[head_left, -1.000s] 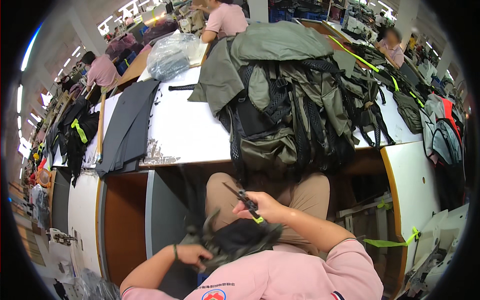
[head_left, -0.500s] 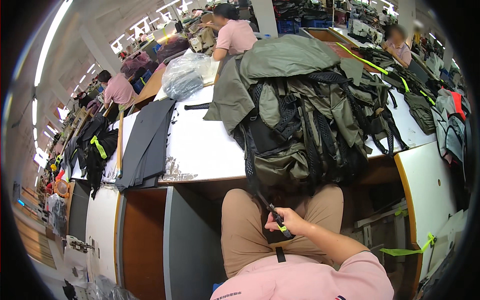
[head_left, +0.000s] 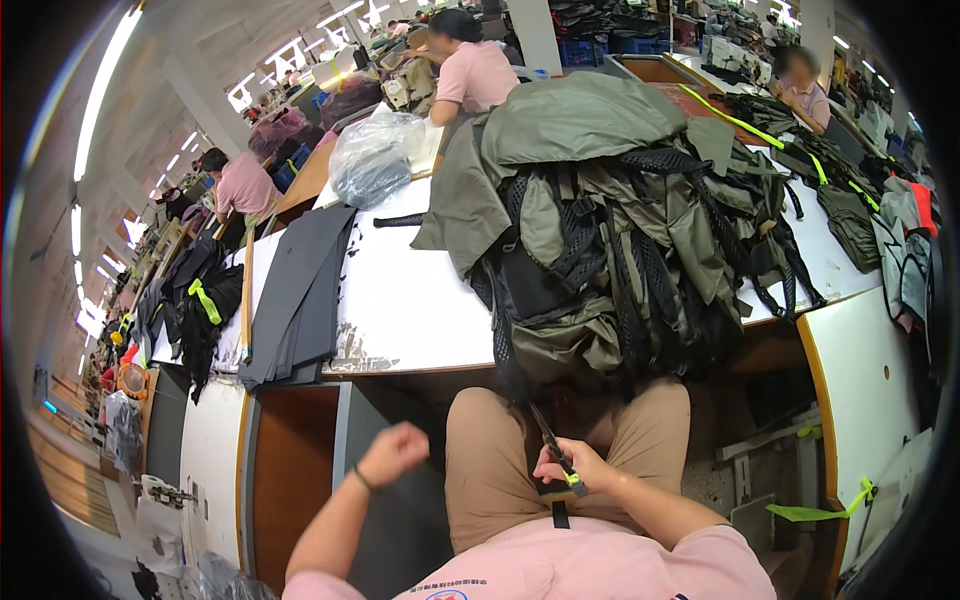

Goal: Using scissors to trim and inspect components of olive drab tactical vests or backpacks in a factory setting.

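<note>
Over my lap, my right hand (head_left: 580, 467) is closed around a narrow black strap (head_left: 549, 432) with a yellow-green part near its lower end. The strap slants up toward a heap of olive-green and black backpacks (head_left: 600, 230) at the table edge; where it joins them is hard to see. To the left of my knees, my left hand (head_left: 395, 455) is raised with curled fingers, apart from the strap. Whatever it may hold is hidden. Black mesh straps and loose olive fabric hang from the heap above my knees.
Dark grey flat sheets (head_left: 295, 300) lie stacked on the white table (head_left: 410, 300), left of the heap. Behind them sits a clear plastic bag (head_left: 375, 165). A black bundle (head_left: 205, 300) hangs at far left. Co-workers (head_left: 475, 75) sit beyond. A grey panel (head_left: 385, 540) stands below the table.
My left hand and forearm have come into view from the lower left, fingers curled. My right hand still holds the strap and has shifted slightly lower. The view has tilted a little.
</note>
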Demonstrator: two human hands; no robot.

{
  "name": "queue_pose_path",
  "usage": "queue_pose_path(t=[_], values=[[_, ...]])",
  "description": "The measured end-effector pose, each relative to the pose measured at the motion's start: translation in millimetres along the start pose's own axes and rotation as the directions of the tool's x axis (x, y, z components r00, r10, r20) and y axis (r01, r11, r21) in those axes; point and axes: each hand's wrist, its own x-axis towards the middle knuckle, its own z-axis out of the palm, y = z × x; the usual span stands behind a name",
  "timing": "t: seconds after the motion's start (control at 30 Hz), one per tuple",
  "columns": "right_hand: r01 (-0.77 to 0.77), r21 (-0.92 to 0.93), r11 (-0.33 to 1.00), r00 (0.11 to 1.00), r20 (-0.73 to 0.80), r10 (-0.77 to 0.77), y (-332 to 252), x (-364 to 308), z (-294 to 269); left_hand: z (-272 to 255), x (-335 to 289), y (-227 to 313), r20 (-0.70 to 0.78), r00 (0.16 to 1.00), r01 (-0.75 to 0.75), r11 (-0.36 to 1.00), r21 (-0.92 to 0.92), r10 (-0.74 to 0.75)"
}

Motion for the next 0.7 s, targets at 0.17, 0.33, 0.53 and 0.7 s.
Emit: queue_pose_path(t=[0.17, 0.33, 0.53, 0.7], values=[[-0.047, 0.01, 0.999, 0.996, -0.074, 0.048, 9, -19, -14, -9, 163, 120, -0.328, 0.799, -0.352, 0.834, 0.425, 0.504], [-0.058, 0.07, 0.996, 0.981, -0.179, 0.07, 25, -38, -29, 16, 269, 195, -0.358, 0.471, -0.297, 0.527, 0.797, 0.806], [-0.04, 0.094, 0.995, 0.967, -0.248, 0.062, 35, -53, -36, -28, 279, 205, -0.603, 0.468, -0.293, 0.757, 0.583, 0.646], [-0.057, 0.128, 0.99, 0.964, -0.249, 0.087, 37, -52, -37, -67, 178, 174, -0.789, 0.598, -0.682, 0.608, -0.406, 0.143]])
